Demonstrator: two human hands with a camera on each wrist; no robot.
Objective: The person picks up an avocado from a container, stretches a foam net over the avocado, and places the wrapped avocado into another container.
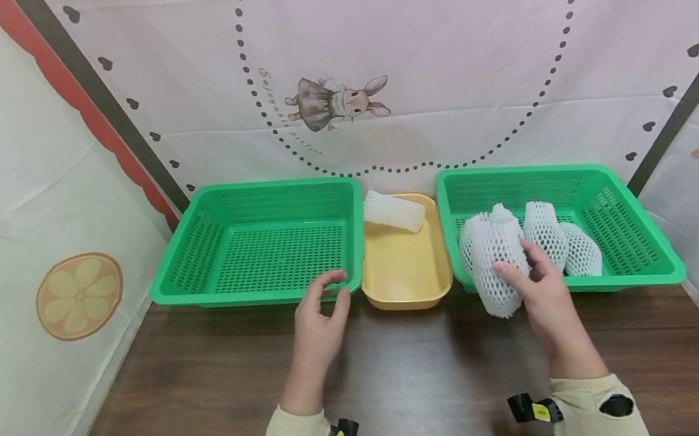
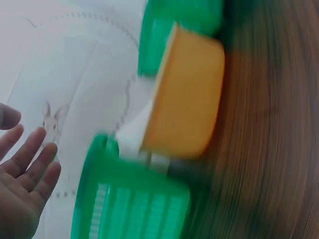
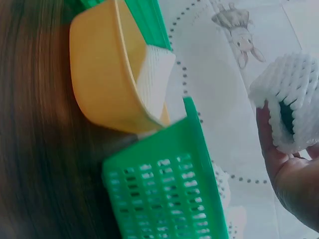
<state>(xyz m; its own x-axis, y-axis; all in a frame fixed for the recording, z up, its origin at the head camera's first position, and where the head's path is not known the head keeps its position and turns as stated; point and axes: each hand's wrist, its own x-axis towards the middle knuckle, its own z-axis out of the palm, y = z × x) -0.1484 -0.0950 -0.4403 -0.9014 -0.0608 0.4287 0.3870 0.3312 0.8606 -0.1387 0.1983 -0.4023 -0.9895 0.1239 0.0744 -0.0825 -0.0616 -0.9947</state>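
My right hand (image 1: 549,297) grips a white foam-net sleeve (image 1: 495,270) with something inside, raised over the front of the right green basket (image 1: 642,277). Through the sleeve's open end in the right wrist view, a dark green patch (image 3: 286,117) shows; the rest of the contents is hidden. Behind it in that basket lie several more bulging foam-net sleeves (image 1: 543,234). My left hand (image 1: 321,329) holds nothing, fingers spread and slightly bent, at the front right corner of the left green basket (image 1: 256,298). Its palm and fingers also show in the left wrist view.
Between the two baskets stands a yellow tray (image 1: 408,296), with a flattened white foam-net sleeve (image 1: 394,211) lying across its back end. All stand on a dark wooden table (image 1: 422,379), against a printed cloth (image 1: 433,41) at the back. Cloth also hangs at both sides.
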